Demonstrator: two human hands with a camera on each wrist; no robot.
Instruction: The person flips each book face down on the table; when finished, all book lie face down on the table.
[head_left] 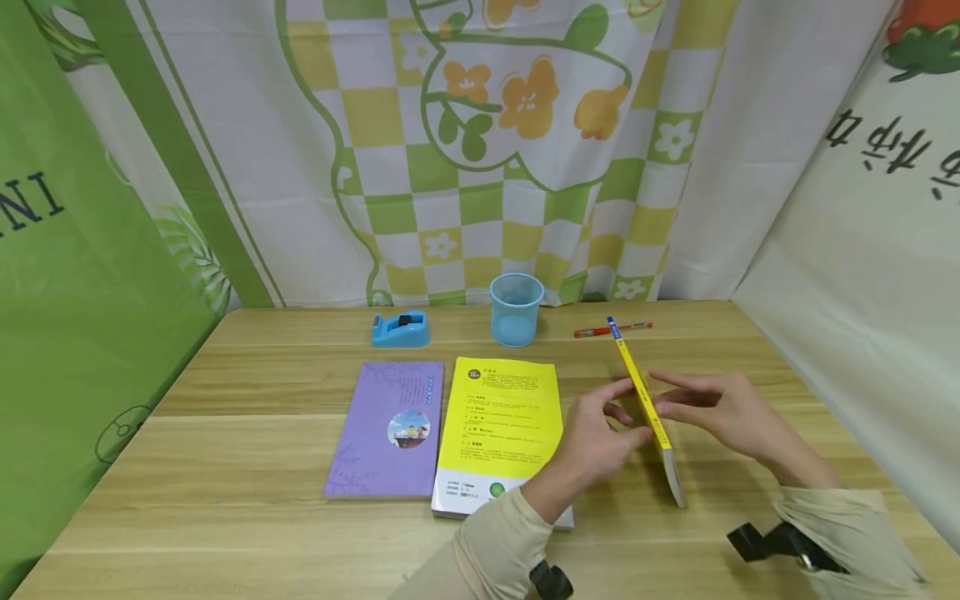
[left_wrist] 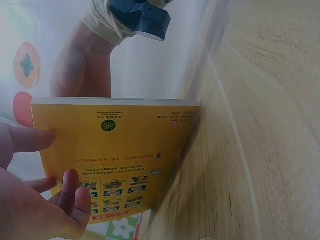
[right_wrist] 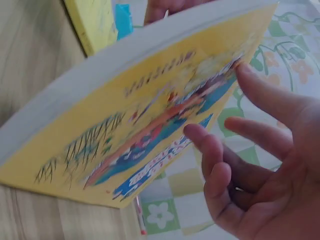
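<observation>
A thin yellow book (head_left: 642,383) stands on its long edge on the table, spine up, with a hand at either side. Text and small pictures cover its back (left_wrist: 125,155). A colourful illustration shows on its front cover (right_wrist: 155,135). My left hand (head_left: 596,437) is at the back cover, thumb and fingertips at the surface near the spine. On the other side my right hand (head_left: 716,410) touches the front cover with its thumb (right_wrist: 260,87), while its other fingers bend loosely beside it. Neither hand wraps round the book.
Left of the hands lie a yellow-and-white book (head_left: 498,417) and a purple book (head_left: 390,429), side by side. Farther back are a blue tape dispenser (head_left: 401,331), a blue mesh cup (head_left: 516,312) and a red pen (head_left: 592,332). Curtains surround the wooden table (head_left: 247,467).
</observation>
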